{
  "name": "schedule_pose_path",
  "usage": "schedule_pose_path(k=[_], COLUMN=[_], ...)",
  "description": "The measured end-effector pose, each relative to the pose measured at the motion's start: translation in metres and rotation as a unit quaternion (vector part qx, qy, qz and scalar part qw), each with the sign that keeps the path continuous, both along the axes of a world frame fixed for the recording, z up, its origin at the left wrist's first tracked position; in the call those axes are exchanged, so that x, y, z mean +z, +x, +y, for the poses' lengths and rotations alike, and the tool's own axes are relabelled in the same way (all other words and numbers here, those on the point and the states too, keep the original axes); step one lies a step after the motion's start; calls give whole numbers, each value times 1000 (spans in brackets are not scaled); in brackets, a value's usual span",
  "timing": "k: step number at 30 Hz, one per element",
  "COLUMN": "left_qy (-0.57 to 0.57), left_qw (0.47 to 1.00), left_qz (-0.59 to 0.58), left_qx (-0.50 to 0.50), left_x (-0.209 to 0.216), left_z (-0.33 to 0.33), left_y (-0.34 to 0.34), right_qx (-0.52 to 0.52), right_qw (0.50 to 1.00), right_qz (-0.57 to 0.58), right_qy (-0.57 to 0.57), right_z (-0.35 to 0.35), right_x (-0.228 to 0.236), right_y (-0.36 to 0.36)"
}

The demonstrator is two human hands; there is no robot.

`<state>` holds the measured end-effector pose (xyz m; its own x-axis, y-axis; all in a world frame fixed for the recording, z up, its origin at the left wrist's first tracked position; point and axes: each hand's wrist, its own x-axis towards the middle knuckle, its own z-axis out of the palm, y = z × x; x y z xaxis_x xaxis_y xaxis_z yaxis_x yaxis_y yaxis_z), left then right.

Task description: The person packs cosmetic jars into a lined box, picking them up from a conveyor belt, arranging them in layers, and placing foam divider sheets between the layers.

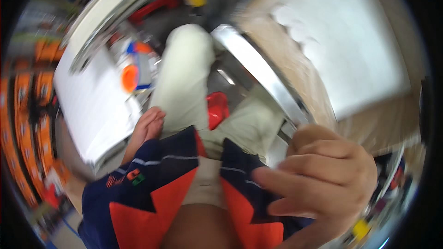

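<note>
Your right hand curls at lower right, a silver bar above it, your left hand bends left of middle, by your pale trousers, any pinching too blurry to tell.

Bins far left, panel left of legs, what seems a box right

bins: orange, stacked in columns, far left
floor: dark grey, blurred
light: bright glare on metal edge
</note>
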<state>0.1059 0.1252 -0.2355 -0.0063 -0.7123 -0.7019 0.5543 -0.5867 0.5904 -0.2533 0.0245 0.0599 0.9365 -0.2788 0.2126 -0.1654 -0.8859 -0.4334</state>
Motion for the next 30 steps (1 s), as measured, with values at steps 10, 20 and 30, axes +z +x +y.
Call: schedule_pose_path(k=[10, 20, 30], left_qy=[127, -150, -126], left_qw=[919, 886, 986], left_qz=[136, -432, 53], left_qx=[348, 76, 95], left_x=[-65, -129, -151], left_z=[102, 130, 123], left_y=[72, 127, 110], right_qx=[141, -145, -336], right_qw=[988, 975, 854], right_qz=[-26, -168, -322], right_qy=[65, -20, 234], right_z=[19, -32, -162], right_x=[3, -24, -159], right_y=[0, 5, 75])
